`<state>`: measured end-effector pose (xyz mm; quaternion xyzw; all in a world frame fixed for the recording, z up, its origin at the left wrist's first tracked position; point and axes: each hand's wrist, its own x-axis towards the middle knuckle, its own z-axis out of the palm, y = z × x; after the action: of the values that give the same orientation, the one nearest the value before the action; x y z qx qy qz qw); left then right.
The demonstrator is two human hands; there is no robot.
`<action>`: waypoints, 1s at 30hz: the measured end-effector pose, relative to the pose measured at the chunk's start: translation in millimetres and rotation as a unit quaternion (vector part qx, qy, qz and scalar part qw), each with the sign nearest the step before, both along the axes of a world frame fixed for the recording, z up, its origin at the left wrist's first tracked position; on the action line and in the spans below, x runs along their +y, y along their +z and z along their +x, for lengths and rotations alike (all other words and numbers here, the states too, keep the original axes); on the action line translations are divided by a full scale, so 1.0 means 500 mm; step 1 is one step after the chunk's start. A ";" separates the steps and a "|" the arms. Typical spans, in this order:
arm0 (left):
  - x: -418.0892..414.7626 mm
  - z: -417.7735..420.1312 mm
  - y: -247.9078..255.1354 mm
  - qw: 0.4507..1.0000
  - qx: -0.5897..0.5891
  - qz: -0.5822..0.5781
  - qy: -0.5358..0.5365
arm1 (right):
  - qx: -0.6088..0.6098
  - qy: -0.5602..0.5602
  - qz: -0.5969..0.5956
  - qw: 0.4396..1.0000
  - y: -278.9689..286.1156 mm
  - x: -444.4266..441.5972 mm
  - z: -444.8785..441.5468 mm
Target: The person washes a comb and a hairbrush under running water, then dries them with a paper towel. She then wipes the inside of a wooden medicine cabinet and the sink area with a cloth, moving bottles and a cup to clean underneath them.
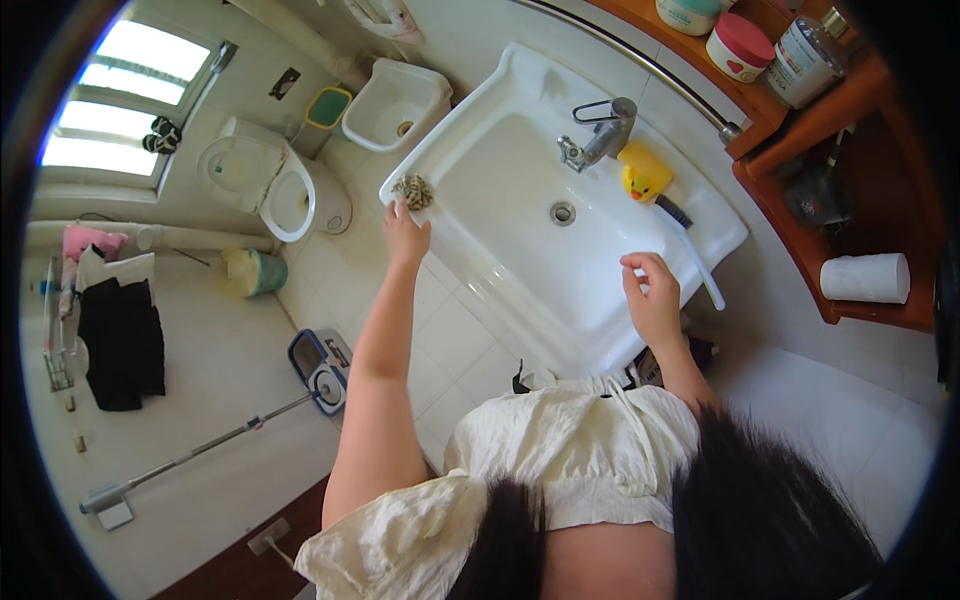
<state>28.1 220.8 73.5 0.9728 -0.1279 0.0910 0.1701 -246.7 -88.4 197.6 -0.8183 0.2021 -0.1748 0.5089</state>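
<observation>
A white ceramic washbasin (517, 247) lies before me, with a metal drain (562, 214) in its floor and a chrome faucet (604, 135) at its back. My left hand (409, 238) is at the basin's left rim, its fingertips at the edge of a coiled scouring pad (413, 192); its thumb stands apart. Over the front right of the basin, my right hand (654, 296) has its fingers bent and nothing visible in them. A yellow rubber duck (643, 171) sits beside the faucet. Near it, a brush (696, 259) with dark bristles and a pale handle lies across the right rim.
Wooden shelves (780, 161) at right hold jars, a pump bottle (806, 64) and a paper roll (865, 277). Leftward are a small mop sink (397, 105), a toilet (296, 199) with its lid raised, a bin (266, 271) and a mop bucket (322, 367) with a mop (217, 442).
</observation>
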 end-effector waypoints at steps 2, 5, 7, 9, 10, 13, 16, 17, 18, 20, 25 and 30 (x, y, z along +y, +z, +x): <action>-0.024 0.043 -0.030 0.991 -0.106 0.078 0.038 | 0.012 0.000 -0.011 1.000 -0.008 -0.002 -0.023; -0.061 0.076 -0.045 0.988 -0.003 0.144 0.050 | 0.039 -0.016 -0.012 0.999 -0.028 -0.019 -0.072; -0.083 0.081 -0.022 0.982 0.107 0.138 0.078 | 0.072 -0.035 0.009 0.997 -0.043 -0.032 -0.109; -0.103 0.086 -0.014 0.972 0.159 0.140 0.101 | 0.075 -0.061 0.015 0.995 -0.056 -0.041 -0.126; -0.120 0.072 -0.015 0.982 0.134 0.103 0.086 | 0.072 -0.073 0.023 0.994 -0.063 -0.046 -0.132; -0.189 0.017 0.000 0.916 0.322 -0.228 0.071 | 0.051 -0.081 0.072 0.993 -0.068 -0.058 -0.103; -0.279 -0.049 -0.032 0.604 0.474 -0.628 0.124 | 0.047 -0.069 0.211 0.974 -0.078 -0.091 0.004; -0.295 -0.061 -0.033 0.505 0.513 -0.684 0.120 | -0.001 -0.064 0.338 0.939 -0.052 -0.092 0.061; -0.315 -0.073 -0.026 0.475 0.516 -0.704 0.112 | -0.027 -0.057 0.432 0.899 -0.060 -0.103 0.119; -0.353 -0.098 0.002 0.413 0.518 -0.743 0.096 | -0.078 -0.035 0.564 0.822 -0.078 -0.123 0.245; -0.441 -0.127 0.038 0.386 0.507 -0.766 0.084 | -0.136 -0.131 0.740 0.646 -0.042 -0.176 0.420; -0.450 -0.134 0.030 0.326 0.513 -0.784 0.129 | -0.153 -0.105 0.823 0.537 -0.073 -0.217 0.418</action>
<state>-39.0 -4.4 88.7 0.2466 0.2426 -0.3475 0.8715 -37.8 -196.8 161.2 0.0267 0.2603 -0.1062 0.9593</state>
